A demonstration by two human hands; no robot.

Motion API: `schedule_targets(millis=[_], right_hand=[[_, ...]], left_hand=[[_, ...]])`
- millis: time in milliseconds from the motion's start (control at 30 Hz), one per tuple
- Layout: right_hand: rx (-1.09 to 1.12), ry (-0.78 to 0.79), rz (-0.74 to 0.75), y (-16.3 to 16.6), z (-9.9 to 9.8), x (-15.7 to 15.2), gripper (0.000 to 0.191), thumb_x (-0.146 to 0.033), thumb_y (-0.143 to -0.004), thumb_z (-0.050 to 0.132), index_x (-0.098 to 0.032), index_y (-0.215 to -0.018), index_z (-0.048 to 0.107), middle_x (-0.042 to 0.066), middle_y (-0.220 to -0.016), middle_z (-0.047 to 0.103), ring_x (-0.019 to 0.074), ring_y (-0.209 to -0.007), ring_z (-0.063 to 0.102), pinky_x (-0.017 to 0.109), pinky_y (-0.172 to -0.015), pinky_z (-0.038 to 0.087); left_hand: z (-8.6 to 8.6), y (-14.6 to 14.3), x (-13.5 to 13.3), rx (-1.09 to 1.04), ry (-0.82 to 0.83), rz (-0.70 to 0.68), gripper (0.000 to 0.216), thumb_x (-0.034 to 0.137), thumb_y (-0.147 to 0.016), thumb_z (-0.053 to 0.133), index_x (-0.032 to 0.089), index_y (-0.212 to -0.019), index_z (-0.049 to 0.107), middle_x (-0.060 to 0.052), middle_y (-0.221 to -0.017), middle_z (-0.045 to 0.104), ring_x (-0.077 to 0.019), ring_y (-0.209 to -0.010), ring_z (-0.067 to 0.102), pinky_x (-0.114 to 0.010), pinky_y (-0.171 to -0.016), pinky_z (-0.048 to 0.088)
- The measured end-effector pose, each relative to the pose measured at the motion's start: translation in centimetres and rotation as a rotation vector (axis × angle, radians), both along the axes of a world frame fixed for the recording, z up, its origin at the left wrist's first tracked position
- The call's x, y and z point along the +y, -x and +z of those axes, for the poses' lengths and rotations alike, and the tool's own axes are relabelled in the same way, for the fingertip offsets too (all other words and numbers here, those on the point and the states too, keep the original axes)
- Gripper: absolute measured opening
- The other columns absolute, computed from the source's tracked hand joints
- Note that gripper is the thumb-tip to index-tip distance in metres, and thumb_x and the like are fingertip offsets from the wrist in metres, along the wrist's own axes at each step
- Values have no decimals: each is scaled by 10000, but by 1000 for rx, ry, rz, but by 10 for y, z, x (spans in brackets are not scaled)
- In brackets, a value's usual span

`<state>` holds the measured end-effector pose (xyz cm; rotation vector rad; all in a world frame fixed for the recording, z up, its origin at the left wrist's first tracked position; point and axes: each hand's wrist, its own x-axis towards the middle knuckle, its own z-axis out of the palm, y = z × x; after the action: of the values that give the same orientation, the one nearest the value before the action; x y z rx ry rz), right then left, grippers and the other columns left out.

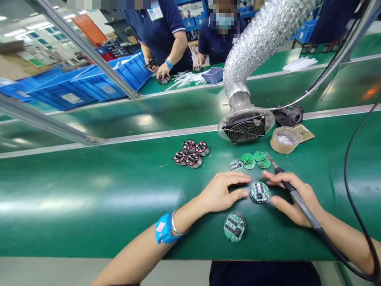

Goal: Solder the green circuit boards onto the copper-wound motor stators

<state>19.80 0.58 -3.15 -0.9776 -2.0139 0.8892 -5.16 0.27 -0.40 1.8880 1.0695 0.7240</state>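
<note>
My left hand (222, 192) rests on the green bench with thumb and fingers curled toward a round green circuit board (259, 192), touching its left edge. My right hand (293, 196) grips a soldering iron (285, 184) like a pen, its tip pointing up and left, and its thumb touches the board's right side. A second round board on a motor part (234, 227) lies just in front of my hands. A blue wrist strap (163, 228) is on my left wrist.
Several wound motor stators (191, 153) sit at the centre. Three green boards (250, 161) lie behind my hands. A fume extractor fan (244, 127) on a foil hose and a tape roll (285, 140) stand beyond. Two people in dark blue work at the far bench.
</note>
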Motion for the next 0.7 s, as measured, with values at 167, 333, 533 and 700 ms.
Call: schedule_targets(millis=[167,333,533,700], right_hand=[[104,-22,-154,-4,-6,3,294,-295,-895,610,-264,-1167,503,85,-1252,647,210,-955,707,360,-862,585],[64,-44,-269,-11,-10,1,249,-305,-904,604,-258,-1141,542,61,-1215,670,217,-1017,686,371,-905,560],[34,-94,-313,-2,2,-1,204,-325,-914,579,-268,-1109,564,36,-1150,703,223,-968,702,355,-824,575],[23,-160,-346,-12,-8,-6,222,-355,-895,605,-294,-1109,595,4,-1128,711,235,-891,718,353,-782,586]], left_hand=[[20,-28,-8,240,-127,-116,798,451,-716,765,195,-1403,450,-154,-1400,502,-315,-1274,487,-463,-1078,397],[32,-19,-8,407,-75,-162,446,210,-822,633,252,-1265,594,-76,-1162,624,-248,-1085,587,-402,-996,457],[59,32,-38,612,51,-219,684,62,-720,572,316,-1352,510,-87,-1325,484,-277,-1142,525,-429,-975,471],[50,9,-60,729,22,-257,702,315,-640,796,295,-1288,527,-121,-1391,415,-389,-1238,381,-508,-917,493]])
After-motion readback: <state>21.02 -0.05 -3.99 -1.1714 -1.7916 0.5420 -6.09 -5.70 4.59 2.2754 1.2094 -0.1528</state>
